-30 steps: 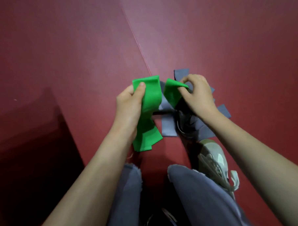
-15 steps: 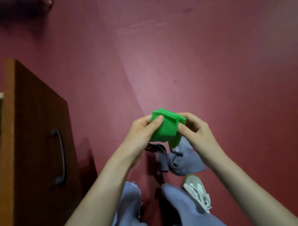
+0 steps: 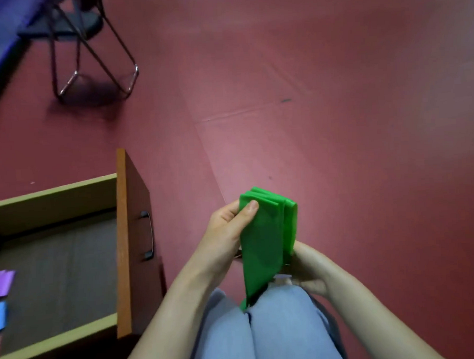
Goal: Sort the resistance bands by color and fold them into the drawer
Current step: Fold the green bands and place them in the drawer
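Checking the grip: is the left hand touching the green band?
Touching. The head view shows the left hand pinching the green band near its folded top, thumb on it.

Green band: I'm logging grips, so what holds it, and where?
The left hand pinches the green band near its top fold; the right hand holds its lower right edge.

drawer (image 3: pixel 66 268) open-topped, front panel (image 3: pixel 132 238) intervening
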`<state>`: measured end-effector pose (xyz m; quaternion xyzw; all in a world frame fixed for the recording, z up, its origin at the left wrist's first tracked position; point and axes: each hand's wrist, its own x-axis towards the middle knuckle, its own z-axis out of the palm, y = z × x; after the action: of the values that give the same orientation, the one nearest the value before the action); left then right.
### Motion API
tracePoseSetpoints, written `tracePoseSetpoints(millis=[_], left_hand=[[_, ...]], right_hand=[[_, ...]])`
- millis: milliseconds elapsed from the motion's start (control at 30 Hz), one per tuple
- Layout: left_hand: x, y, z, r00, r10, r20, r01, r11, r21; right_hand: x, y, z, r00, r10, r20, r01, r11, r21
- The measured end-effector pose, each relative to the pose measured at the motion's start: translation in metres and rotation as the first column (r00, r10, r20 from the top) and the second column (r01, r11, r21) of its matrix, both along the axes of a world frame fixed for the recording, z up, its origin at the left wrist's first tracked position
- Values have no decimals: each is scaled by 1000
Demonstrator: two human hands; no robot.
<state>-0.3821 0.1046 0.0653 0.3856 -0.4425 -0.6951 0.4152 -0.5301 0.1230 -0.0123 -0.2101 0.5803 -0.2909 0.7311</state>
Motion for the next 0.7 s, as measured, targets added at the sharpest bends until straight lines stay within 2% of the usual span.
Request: tracePoseSetpoints(millis=[100,267,333,433,533,600,700], left_hand=[[5,15,20,1000,6,-30,-8,999,-52],[8,42,39,999,9,-30,-12,997,-76],[8,54,41,1000,22,-4,-22,998,-67],[7,74,35,998,40,58,-37,999,-39],[7,91,32,992,54,117,-53,999,-11],[12,98,32,986,101,133,-104,995,11],[27,104,35,964,214,157,-223,974,41]], right_hand=[[-4,17,12,995,-94,14,95,994,-47],[-14,37,53,951,-303,-56,279,925,-257],[-19,44,69,942,-336,12,323,892,-317],[-24,61,90,954,-273,123,300,868,-395],[-21,72,111,958,-243,151,286,815,-503],[-21,78,125,958,-241,154,286,768,-573],[-18,88,149,971,-141,194,236,702,-672]])
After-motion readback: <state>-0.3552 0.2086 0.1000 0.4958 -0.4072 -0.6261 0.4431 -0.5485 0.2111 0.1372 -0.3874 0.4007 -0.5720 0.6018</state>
